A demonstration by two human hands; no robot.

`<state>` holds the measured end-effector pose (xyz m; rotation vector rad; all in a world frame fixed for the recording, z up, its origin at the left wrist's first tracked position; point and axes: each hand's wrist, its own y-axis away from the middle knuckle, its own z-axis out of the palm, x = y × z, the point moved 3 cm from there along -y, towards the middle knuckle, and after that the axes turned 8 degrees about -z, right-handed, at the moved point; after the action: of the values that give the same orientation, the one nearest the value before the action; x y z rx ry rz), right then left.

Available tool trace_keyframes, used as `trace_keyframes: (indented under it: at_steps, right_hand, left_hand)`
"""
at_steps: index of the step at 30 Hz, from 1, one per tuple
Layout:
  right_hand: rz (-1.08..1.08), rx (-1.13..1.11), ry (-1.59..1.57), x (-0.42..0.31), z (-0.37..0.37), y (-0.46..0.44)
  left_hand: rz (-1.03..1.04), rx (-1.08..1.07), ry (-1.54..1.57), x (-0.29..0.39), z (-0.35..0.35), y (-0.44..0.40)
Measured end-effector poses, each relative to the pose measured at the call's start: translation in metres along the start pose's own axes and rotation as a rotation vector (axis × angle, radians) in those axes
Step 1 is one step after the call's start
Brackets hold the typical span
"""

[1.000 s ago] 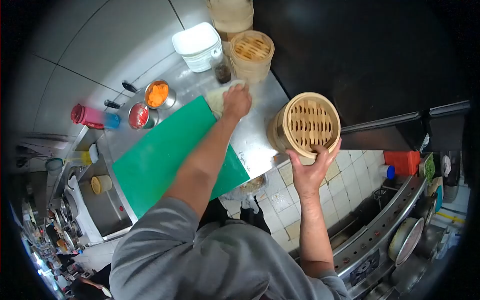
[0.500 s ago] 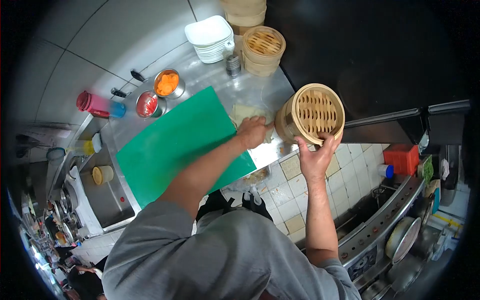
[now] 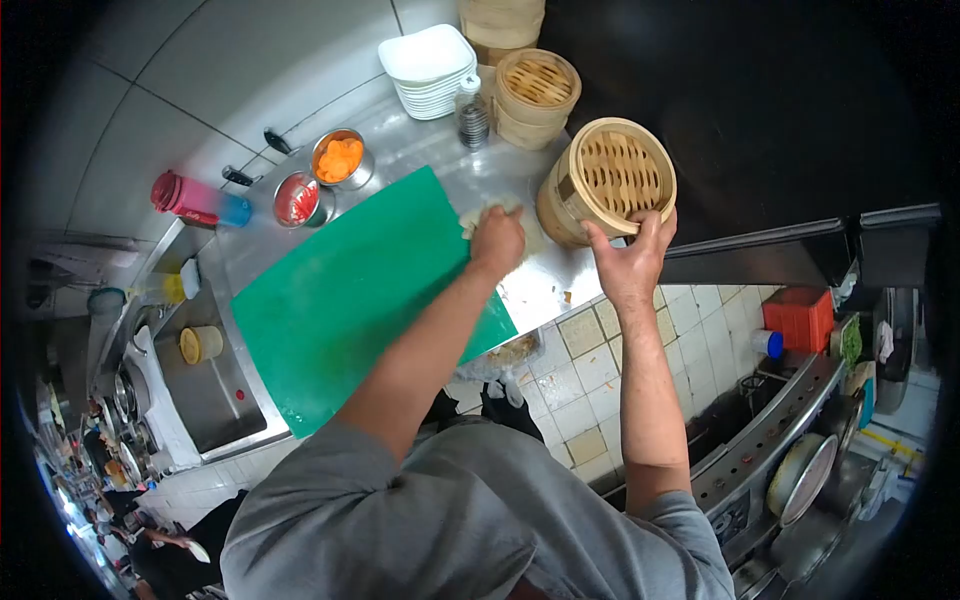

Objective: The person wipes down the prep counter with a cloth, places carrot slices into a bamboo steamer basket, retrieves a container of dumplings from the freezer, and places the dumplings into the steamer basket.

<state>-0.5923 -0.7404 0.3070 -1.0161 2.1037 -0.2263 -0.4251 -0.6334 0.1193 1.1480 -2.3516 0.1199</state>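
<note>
My right hand (image 3: 632, 258) grips the near rim of a bamboo steamer (image 3: 622, 172), thumb on one side and fingers over the edge. The slatted top of the steamer is tilted toward me, at the right end of the metal counter. Left of it, my left hand (image 3: 498, 240) presses down on a pale cloth (image 3: 471, 218) with its fingers curled into it. That hand is beside the right edge of a green cutting board (image 3: 345, 300). Small scraps lie on the counter near the front edge.
Behind stand a second bamboo steamer (image 3: 538, 85), stacked white dishes (image 3: 430, 70) and a clear bottle (image 3: 471, 115). Metal bowls hold orange slices (image 3: 340, 160) and something red (image 3: 297, 200). A sink (image 3: 225, 400) is at left, a stove (image 3: 770, 440) at lower right. Another person (image 3: 180, 545) is at lower left.
The steamer has moved away from me, toward the back of the counter, in my right hand. My left hand has slid a little backward on the cloth.
</note>
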Motion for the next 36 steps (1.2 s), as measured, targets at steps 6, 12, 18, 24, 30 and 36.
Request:
trace_keyframes:
  at_steps: [6, 12, 18, 24, 30, 36]
  right_hand:
    - [-0.006, -0.025, 0.087, 0.003, -0.019, 0.016]
    - [0.105, -0.080, 0.160, -0.017, -0.038, 0.024]
    - [0.016, -0.073, 0.144, -0.001, -0.049, 0.040]
    - [0.003, -0.091, 0.162, 0.000, -0.046, 0.043]
    - [0.086, -0.109, 0.102, 0.001, -0.042, 0.046]
    - [0.049, -0.075, 0.101, 0.002, -0.044, 0.048]
  left_hand:
    - [0.151, 0.068, -0.128, 0.014, -0.022, -0.091]
    - [0.293, -0.136, -0.373, 0.023, -0.005, -0.052]
    - [0.329, -0.299, -0.248, 0.024, -0.021, 0.019]
    - [0.191, -0.201, -0.160, 0.027, 0.009, -0.083]
    - [0.250, 0.018, 0.055, 0.087, 0.024, -0.126]
    - [0.467, -0.078, -0.046, 0.084, 0.012, -0.140]
